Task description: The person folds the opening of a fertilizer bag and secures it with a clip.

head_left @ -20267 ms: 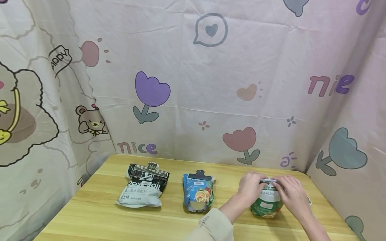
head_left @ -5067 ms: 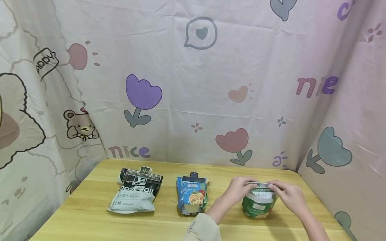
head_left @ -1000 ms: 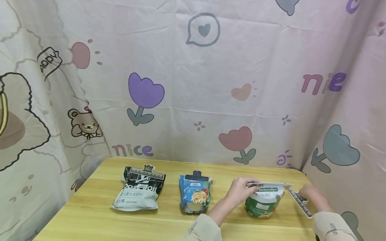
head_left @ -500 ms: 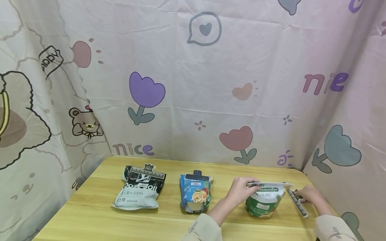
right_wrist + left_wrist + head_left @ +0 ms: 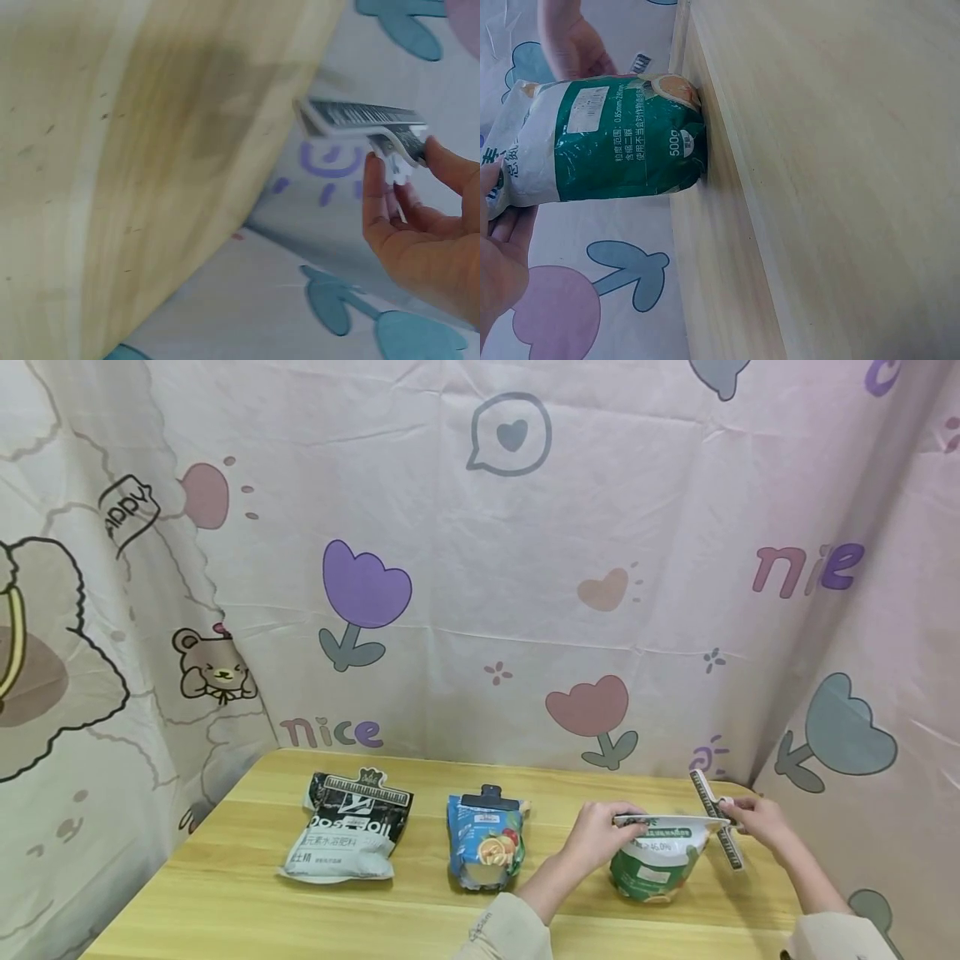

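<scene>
A green and white fertilizer bag (image 5: 652,864) marked 500g stands upright on the table at the right, its top folded flat. My left hand (image 5: 600,835) pinches the left end of that fold, thumb in front. In the left wrist view the bag (image 5: 622,139) lies sideways across the picture, with the left hand (image 5: 506,259) at its top. My right hand (image 5: 761,822) holds a black and white bag clip (image 5: 731,847) by its handle, just right of the bag and apart from its body. The right wrist view has the clip (image 5: 367,116) between thumb and fingers of the right hand (image 5: 427,232).
A black and white bag (image 5: 345,839) with a similar clip (image 5: 367,787) across its top stands at the left. Mid-table is a blue bag (image 5: 483,852) with a black clip (image 5: 489,797). A printed curtain (image 5: 465,568) surrounds the wooden table (image 5: 360,918).
Around a second ago the clip was low on the right under my right hand. It has risen and swung leftward, close to the bag's right end. My left hand keeps the fold pinched.
</scene>
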Demonstrator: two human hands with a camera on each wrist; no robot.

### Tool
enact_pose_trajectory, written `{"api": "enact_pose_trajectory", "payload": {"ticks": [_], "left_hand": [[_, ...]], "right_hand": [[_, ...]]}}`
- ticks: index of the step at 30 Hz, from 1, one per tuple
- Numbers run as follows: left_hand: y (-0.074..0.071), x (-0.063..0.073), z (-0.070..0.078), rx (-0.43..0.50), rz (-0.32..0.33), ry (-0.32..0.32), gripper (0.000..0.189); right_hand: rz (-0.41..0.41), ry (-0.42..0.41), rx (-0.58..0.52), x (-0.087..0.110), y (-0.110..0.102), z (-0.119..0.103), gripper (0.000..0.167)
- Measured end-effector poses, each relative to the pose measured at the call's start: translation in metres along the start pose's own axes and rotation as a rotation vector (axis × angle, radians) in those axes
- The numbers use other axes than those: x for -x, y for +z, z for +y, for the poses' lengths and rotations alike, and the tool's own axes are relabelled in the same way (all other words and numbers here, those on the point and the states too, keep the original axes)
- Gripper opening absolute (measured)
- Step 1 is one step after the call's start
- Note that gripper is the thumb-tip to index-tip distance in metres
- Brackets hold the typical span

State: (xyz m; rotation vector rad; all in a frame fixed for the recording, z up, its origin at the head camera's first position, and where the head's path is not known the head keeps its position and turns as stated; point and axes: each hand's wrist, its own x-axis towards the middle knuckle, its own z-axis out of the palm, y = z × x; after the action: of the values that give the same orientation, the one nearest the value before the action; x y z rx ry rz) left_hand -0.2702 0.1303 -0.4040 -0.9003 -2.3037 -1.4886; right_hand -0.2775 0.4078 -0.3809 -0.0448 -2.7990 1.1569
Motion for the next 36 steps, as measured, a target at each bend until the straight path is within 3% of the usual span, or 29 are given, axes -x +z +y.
{"api": "enact_pose_trajectory", "payload": {"ticks": [8,14,19,21,24,28,36], "left_hand": [[0.0,0.0,-0.003,0.033,0.008,0.007,0.01],[0.0,0.001,-0.003,0.053,0.012,0.007,0.01],[0.0,0.002,-0.003,0.063,0.015,-0.014,0.011],[0.0,0.002,-0.002,0.063,0.014,-0.02,0.011],[-0.001,0.002,-0.001,0.062,0.017,-0.029,0.011],[-0.002,0.002,0.0,0.057,0.023,-0.021,0.011],[-0.001,0.001,0.0,0.049,0.021,-0.01,0.01]], "right_hand": [[0.178,-0.113,0.003,0.014,0.002,-0.033,0.046],[0.313,-0.187,-0.172,0.02,-0.001,-0.04,0.045],[0.433,-0.347,-0.21,0.04,-0.002,-0.074,0.024],[0.455,-0.419,-0.223,0.047,-0.002,-0.083,0.019],[0.448,-0.474,-0.236,0.056,-0.002,-0.092,0.024],[0.46,-0.492,-0.212,0.064,0.003,-0.098,0.028],[0.565,-0.511,-0.232,0.07,0.013,-0.099,0.028]]}}
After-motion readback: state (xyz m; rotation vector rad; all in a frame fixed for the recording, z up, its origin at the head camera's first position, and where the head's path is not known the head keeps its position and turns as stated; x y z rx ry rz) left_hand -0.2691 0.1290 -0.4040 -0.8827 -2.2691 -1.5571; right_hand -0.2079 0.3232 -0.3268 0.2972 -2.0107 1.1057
